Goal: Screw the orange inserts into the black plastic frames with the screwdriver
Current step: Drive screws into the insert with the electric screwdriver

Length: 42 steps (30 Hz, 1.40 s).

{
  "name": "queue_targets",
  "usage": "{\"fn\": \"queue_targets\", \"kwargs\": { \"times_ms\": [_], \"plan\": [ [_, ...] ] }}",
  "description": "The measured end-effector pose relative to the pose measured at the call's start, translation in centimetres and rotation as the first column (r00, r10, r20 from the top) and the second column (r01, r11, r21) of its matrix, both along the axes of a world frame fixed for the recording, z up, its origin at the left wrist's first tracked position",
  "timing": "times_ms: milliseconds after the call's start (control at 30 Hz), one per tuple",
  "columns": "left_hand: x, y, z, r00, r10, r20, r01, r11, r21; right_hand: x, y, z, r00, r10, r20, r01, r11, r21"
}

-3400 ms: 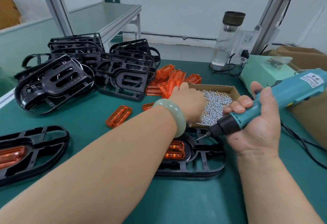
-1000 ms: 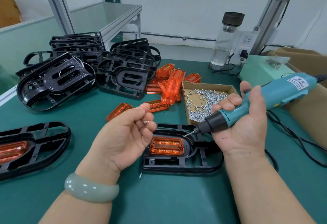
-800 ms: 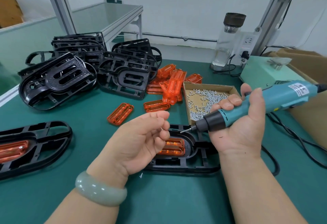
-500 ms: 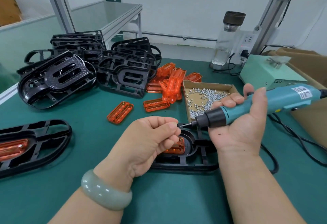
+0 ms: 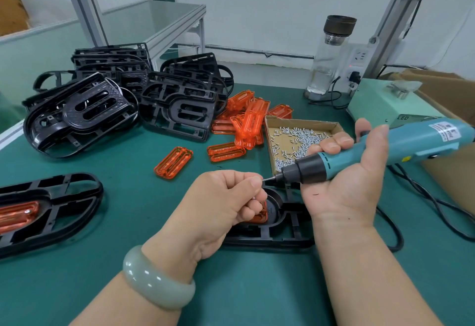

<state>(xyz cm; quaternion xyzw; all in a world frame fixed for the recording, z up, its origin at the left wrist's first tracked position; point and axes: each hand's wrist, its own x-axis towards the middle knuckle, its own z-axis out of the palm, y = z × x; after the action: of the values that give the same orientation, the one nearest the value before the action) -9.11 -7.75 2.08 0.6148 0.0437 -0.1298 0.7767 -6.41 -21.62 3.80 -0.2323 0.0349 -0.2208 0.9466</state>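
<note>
A black plastic frame [image 5: 282,233] lies on the green mat in front of me, with an orange insert [image 5: 260,216] seated in it and mostly hidden by my left hand [image 5: 221,204]. My left hand is held above the frame, fingers curled, pinching a small screw against the screwdriver's bit. My right hand [image 5: 352,179] grips the teal electric screwdriver [image 5: 372,150], which lies almost level with its tip pointing left at my left fingertips. The screw itself is too small to see clearly.
A cardboard tray of screws [image 5: 293,140] sits behind the frame. Loose orange inserts [image 5: 173,162] and stacked black frames [image 5: 177,109] fill the back left. Another frame with an insert [image 5: 46,210] lies at the left. A bottle [image 5: 331,53], a green power box [image 5: 385,104] and cables stand at right.
My left hand left the screw tray and came back over the frame, then rose to meet the screwdriver's bit. The screwdriver tilted flatter, its tip lifting off the frame toward my left fingers.
</note>
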Motion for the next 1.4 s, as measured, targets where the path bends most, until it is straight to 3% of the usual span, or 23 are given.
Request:
{"fn": "queue_targets", "kwargs": {
  "times_ms": [133, 467, 700, 767, 833, 900, 967, 1033, 1233, 1400],
  "plan": [
    [0.0, 0.0, -0.2, 1.0, 0.019, 0.022, -0.021, 0.997, 0.069, -0.1, 0.1, 0.0, 1.0, -0.019, 0.015, 0.019, 1.0, -0.025],
    [0.4, 0.8, -0.2, 1.0, -0.004, 0.0, 0.004, 1.0, 0.031, -0.2, 0.1, -0.2, 0.998, -0.024, 0.052, 0.027, 0.998, -0.05],
    [1.7, 3.8, 0.0, 0.991, 0.096, -0.095, -0.112, 0.977, -0.183, 0.1, -0.8, -0.4, 0.999, -0.017, 0.033, 0.019, 0.998, -0.059],
    [1.8, 4.1, -0.1, 0.995, 0.093, -0.021, -0.095, 0.993, -0.064, 0.1, -0.9, -0.5, 1.0, -0.02, 0.021, 0.022, 0.995, -0.095],
    [1.7, 4.0, -0.6, 0.987, 0.038, 0.158, -0.085, 0.95, 0.3, 0.2, -0.8, -0.5, 1.0, -0.02, 0.01, 0.021, 0.992, -0.128],
    [1.7, 3.8, -1.1, 0.951, -0.087, 0.296, -0.117, 0.785, 0.608, 0.2, -0.8, -0.4, 1.0, -0.031, -0.004, 0.03, 0.985, -0.167],
    [1.8, 3.5, -1.4, 0.915, -0.239, 0.325, -0.107, 0.631, 0.768, 0.2, -0.7, -0.3, 0.999, -0.051, -0.011, 0.048, 0.977, -0.21],
    [2.0, 3.2, -1.7, 0.889, -0.343, 0.304, -0.085, 0.529, 0.844, 0.2, -0.7, -0.2, 0.998, -0.061, -0.009, 0.057, 0.968, -0.245],
    [1.8, 2.6, -1.9, 0.858, -0.422, 0.292, -0.102, 0.416, 0.903, 0.2, -0.6, -0.2, 1.0, -0.029, 0.013, 0.031, 0.943, -0.333],
    [1.6, 2.5, -1.9, 0.857, -0.417, 0.304, -0.115, 0.42, 0.9, 0.2, -0.4, -0.2, 0.999, -0.03, 0.039, 0.043, 0.915, -0.401]
  ]
}}
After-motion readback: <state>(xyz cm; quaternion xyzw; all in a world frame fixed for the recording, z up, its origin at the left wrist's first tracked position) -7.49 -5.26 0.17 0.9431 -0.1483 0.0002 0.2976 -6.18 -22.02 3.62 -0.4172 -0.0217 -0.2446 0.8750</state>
